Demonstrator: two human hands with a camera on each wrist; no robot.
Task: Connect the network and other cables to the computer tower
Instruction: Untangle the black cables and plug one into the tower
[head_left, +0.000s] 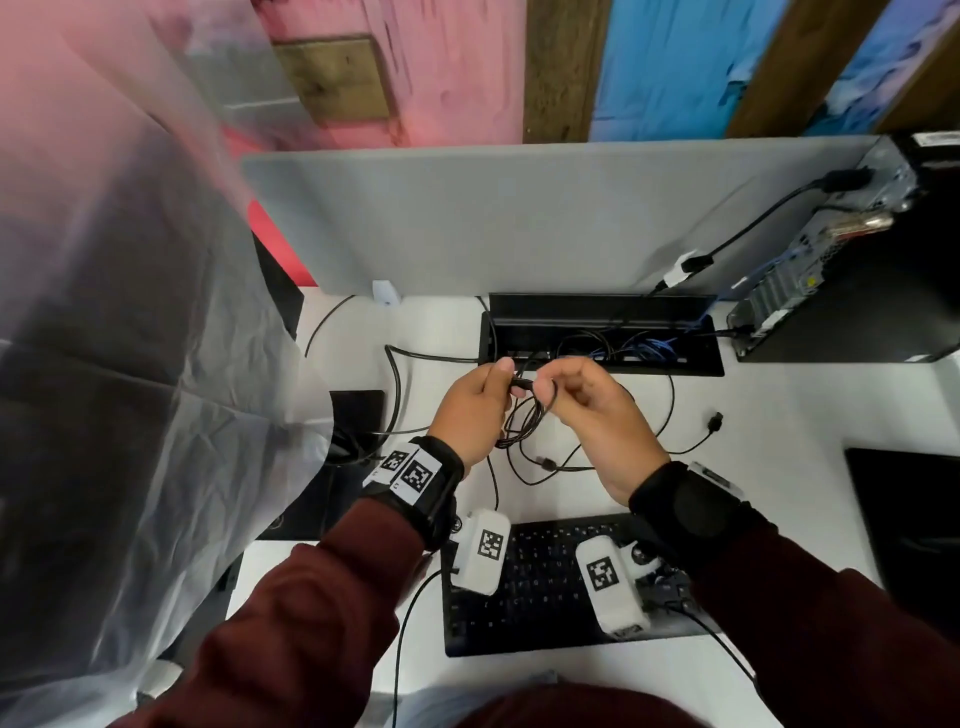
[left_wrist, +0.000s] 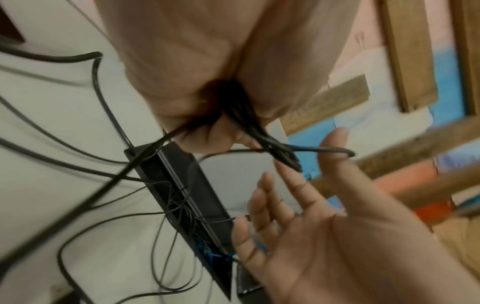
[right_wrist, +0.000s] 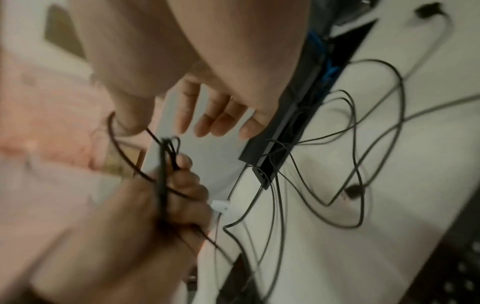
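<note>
Both hands working a coiled black cable (head_left: 524, 415) above the worktop (head_left: 779, 415).
Left hand (head_left: 470, 415) is gripping the coil; right hand (head_left: 592, 415) is pinching one loop, other fingers relaxed. Computer tower (head_left: 852, 260) is standing at 2 o'clock.

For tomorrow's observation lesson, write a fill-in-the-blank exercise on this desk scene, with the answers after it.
1. The left hand grips a bundle of black ____.
2. The computer tower stands at the desk's far ____ corner.
3. Below the wrists lies a black ____.
4. The right hand pinches a loop of the ____ cable bundle.

Answers: cable; right; keyboard; black
</note>
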